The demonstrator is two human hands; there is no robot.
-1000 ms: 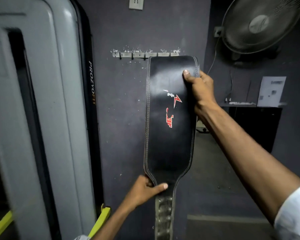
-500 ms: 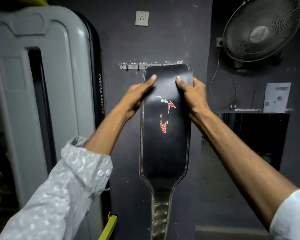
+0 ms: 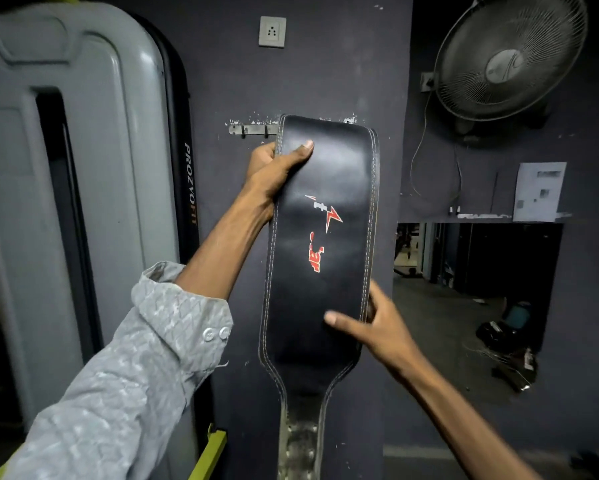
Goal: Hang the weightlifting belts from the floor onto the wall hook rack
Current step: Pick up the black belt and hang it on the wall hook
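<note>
left hand (image 3: 273, 168) clamped on wide black leather belt (image 3: 322, 244) top edge | right hand (image 3: 377, 323) pinching lower right edge | metal hook rack (image 3: 253, 129) right behind

Belt (image 3: 320, 244) covering rack (image 3: 253, 129); left hooks (image 3: 243, 132) free

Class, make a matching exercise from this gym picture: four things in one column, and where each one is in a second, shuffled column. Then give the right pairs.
Things:
1. left hand
2. right hand
3. fan
4. wall socket

Places:
A. high on the wall, above the hook rack
B. gripping the belt at its upper left edge
C. upper right corner
D. at the belt's lower right edge

Pairs: 1-B, 2-D, 3-C, 4-A
</note>
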